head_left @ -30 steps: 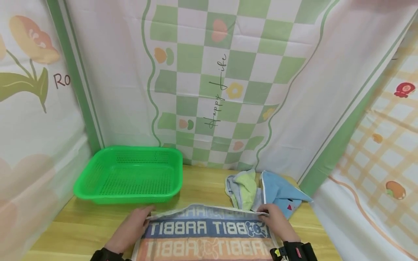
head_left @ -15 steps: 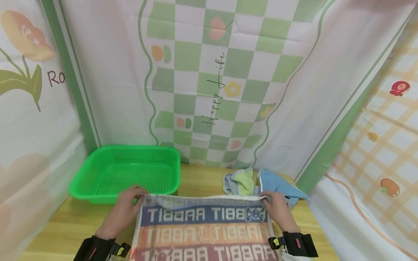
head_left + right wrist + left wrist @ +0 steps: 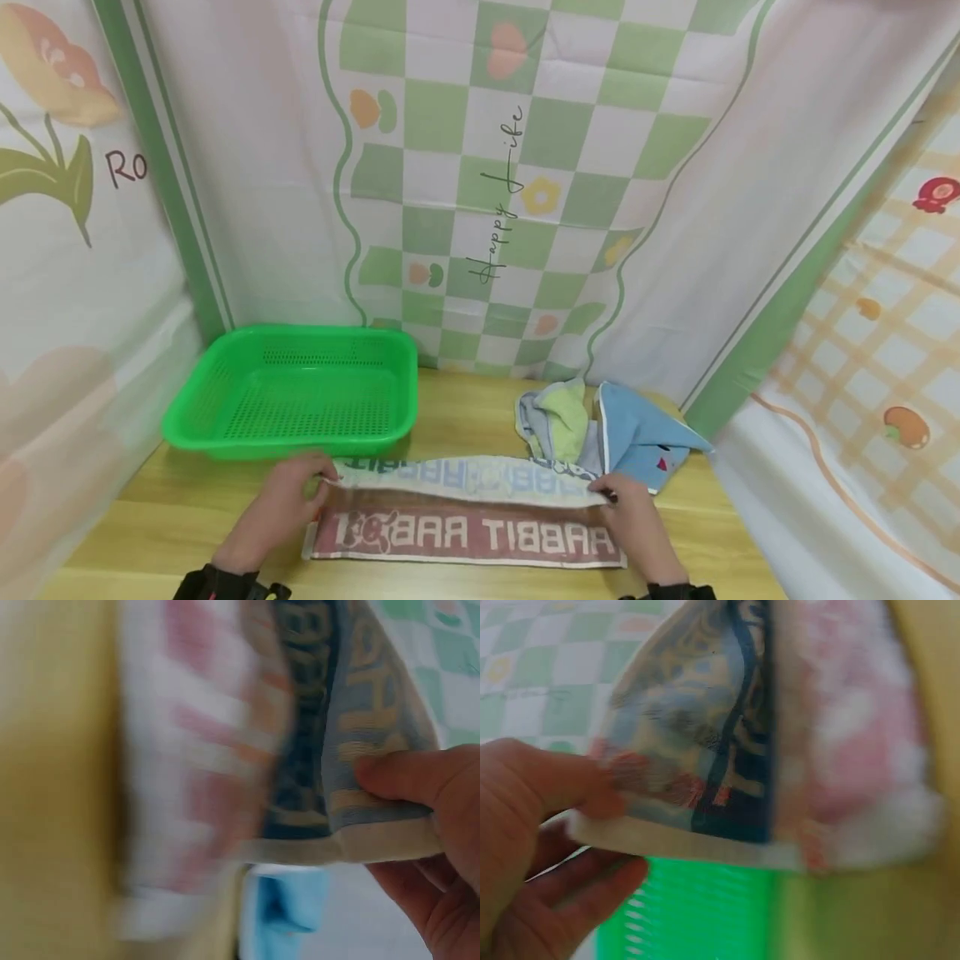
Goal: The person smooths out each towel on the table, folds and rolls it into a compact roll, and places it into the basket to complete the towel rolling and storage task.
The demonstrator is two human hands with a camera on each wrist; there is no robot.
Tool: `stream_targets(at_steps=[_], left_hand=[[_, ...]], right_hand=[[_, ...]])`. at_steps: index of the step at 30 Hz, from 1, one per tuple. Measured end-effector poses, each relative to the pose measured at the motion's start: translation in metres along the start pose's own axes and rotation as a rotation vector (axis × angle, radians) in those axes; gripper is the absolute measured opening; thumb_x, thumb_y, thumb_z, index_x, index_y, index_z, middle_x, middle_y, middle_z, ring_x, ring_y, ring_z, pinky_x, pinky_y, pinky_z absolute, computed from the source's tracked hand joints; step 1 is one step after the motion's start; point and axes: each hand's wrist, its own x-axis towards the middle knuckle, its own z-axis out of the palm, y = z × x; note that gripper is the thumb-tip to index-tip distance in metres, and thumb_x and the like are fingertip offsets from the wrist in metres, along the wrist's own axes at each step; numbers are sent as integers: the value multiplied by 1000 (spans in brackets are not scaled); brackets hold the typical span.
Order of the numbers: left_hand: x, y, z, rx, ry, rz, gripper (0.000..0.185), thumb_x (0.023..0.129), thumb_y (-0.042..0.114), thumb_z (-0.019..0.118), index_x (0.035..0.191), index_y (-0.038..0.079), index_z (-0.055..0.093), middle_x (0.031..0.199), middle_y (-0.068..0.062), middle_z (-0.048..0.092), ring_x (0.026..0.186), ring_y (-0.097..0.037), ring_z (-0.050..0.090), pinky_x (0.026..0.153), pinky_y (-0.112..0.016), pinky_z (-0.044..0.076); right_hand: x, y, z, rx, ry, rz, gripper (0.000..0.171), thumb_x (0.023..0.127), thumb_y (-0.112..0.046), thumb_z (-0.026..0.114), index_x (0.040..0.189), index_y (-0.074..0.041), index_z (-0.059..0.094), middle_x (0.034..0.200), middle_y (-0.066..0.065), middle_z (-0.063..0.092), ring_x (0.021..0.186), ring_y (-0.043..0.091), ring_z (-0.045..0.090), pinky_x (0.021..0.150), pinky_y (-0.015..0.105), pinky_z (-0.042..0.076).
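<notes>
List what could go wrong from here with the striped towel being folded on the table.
1. The left hand and right hand pinch only the corners of the RABBIT towel; the unsupported middle may sag, leaving a crooked fold.
2. The crumpled blue and green cloths lie against the towel's far right edge, so they could get caught in the fold.
3. The green basket sits close behind the left hand, so a forward move might bump it.

A wooden table (image 3: 465, 400) stands in a corner made of hanging cloths. The far cloth (image 3: 525, 167) has green and white squares with little flowers. The left cloth (image 3: 52, 167) shows a big orange flower. The right cloth (image 3: 885, 333) has yellow checks. The light is soft.
</notes>
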Motion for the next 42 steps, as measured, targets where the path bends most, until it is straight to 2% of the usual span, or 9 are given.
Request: stream_targets(at_steps=[3,5,10,13,18,23,26,33,42], left_hand=[[-8,-4,2,-38,-137,-62,27,78,-9,70,88,15,67,91,4,68,85,-14,65,75,-28,59],[-10,-2,2,-66,-151,-103,26,79,-9,69,88,15,65,96,0,69,89,-17,66,79,-31,60],[-9,15,-6,-47,-4,-91,35,80,-8,72,83,25,60,104,3,69,103,-19,67,90,-43,59],[-14,21,-8,-9,20,-54,39,76,-8,74,81,27,60,95,11,66,95,-13,65,86,-39,60],[-38,14,2,-7,-123,-116,31,75,-5,72,81,24,62,88,13,61,88,-8,60,82,-34,58],[-54,4,17,17,-198,-103,31,73,9,84,78,25,58,94,7,61,91,-12,60,81,-36,58],[-57,2,22,33,-208,-120,31,71,17,89,79,25,60,101,4,62,97,-19,61,85,-41,58],[-53,7,27,81,-185,-148,22,77,7,83,82,21,67,102,4,62,97,-20,64,87,-41,59],[-43,20,29,103,-129,-213,7,87,17,78,89,18,72,112,-3,67,109,-24,64,100,-49,53]], right_hand=[[-8,4,9,-40,-57,15,27,74,14,74,90,-9,74,94,6,73,95,25,70,83,45,59],[-11,6,10,-37,-30,-4,29,74,16,74,89,-8,73,93,6,73,94,24,70,82,43,59],[-18,2,-10,6,179,-121,37,66,22,75,84,-11,72,89,4,72,84,15,67,69,33,61],[-27,-3,-20,26,224,-117,41,61,24,78,79,-13,71,89,3,70,82,13,65,65,29,60],[-45,3,-11,38,-88,81,31,69,12,82,80,-15,72,93,1,67,87,17,64,73,32,59],[-52,16,-2,43,-352,61,22,76,-23,89,88,-14,72,93,-3,64,86,14,62,76,30,55],[-53,18,0,51,-359,57,27,75,-29,90,89,-15,72,94,-4,63,88,15,61,77,31,55],[-52,10,6,27,-332,149,19,76,-9,87,85,-14,72,96,-1,63,91,18,61,81,40,56],[-47,11,-4,53,-291,171,38,89,-41,76,102,-5,72,106,8,67,100,26,64,90,49,55]])
